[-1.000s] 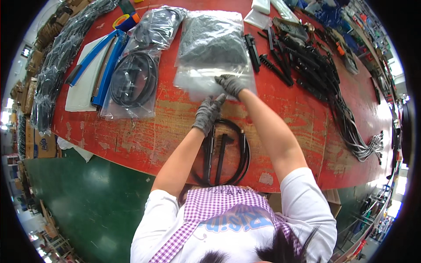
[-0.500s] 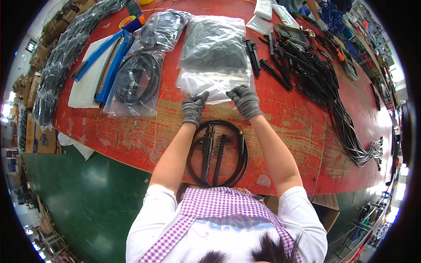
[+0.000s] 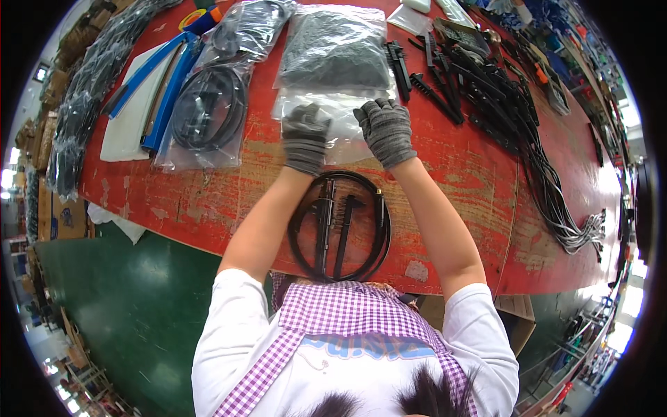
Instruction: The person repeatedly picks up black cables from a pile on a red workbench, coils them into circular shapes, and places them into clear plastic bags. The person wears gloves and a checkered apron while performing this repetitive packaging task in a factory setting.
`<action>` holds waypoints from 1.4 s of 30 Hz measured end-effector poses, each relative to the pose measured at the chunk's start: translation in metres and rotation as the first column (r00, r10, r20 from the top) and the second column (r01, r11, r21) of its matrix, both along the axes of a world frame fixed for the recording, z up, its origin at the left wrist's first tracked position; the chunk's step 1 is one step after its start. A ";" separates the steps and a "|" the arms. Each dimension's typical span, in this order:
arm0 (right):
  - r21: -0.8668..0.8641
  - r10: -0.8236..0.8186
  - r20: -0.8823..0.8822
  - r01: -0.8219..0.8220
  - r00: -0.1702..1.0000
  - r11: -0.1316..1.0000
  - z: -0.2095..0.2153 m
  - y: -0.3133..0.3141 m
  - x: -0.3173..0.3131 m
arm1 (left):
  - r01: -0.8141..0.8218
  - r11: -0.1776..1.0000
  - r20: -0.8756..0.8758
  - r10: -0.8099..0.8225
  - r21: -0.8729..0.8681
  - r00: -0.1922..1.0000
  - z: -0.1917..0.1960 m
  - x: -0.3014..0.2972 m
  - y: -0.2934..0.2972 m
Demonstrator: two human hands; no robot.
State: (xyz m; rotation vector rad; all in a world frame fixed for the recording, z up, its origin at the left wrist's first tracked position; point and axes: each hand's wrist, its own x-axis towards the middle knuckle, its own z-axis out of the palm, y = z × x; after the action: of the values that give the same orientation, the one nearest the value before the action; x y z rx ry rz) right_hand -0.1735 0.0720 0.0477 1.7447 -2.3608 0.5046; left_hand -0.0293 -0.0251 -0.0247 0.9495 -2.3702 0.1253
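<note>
Both my hands wear grey knit gloves and rest on the near edge of a clear plastic bag (image 3: 338, 115) lying on the red table (image 3: 229, 187). My left hand (image 3: 304, 135) pinches the bag's left part, fingers curled. My right hand (image 3: 384, 128) grips its right part. Just below my wrists lies a coiled black hose (image 3: 340, 226) with black handle pieces inside the loop. Behind the clear bag sits a bag filled with dark parts (image 3: 337, 48).
A bagged black coil (image 3: 208, 111) and blue strips (image 3: 163, 90) on a white sheet lie at left. More bagged dark parts (image 3: 87, 97) run along the left edge. Black tools and cables (image 3: 514, 118) crowd the right. A cardboard box (image 3: 514, 320) stands below the table's edge.
My hands drew back from the far bag toward me and spread apart on the clear bag's near edge. The coiled hose has stayed in place.
</note>
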 end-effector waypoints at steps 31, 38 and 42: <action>0.316 0.385 0.396 -0.517 0.834 0.795 -0.067 0.254 0.103 | 0.228 0.904 0.283 -0.339 0.362 0.897 -0.011 0.236 0.162; -0.011 0.398 0.788 -0.636 0.470 0.771 0.020 0.193 0.071 | 0.199 0.598 -0.106 -0.188 0.776 0.976 0.066 0.238 0.158; -0.344 0.531 0.806 -0.522 0.262 0.781 0.123 0.171 0.052 | 0.701 0.116 -0.699 -0.061 0.704 0.712 0.185 0.243 0.105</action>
State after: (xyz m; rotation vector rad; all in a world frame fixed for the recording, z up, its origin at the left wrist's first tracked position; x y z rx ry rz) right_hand -0.1214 0.2426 0.1705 2.7394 -2.0355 1.9790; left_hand 0.2133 0.0796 0.1600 0.5330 -1.8394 -1.8619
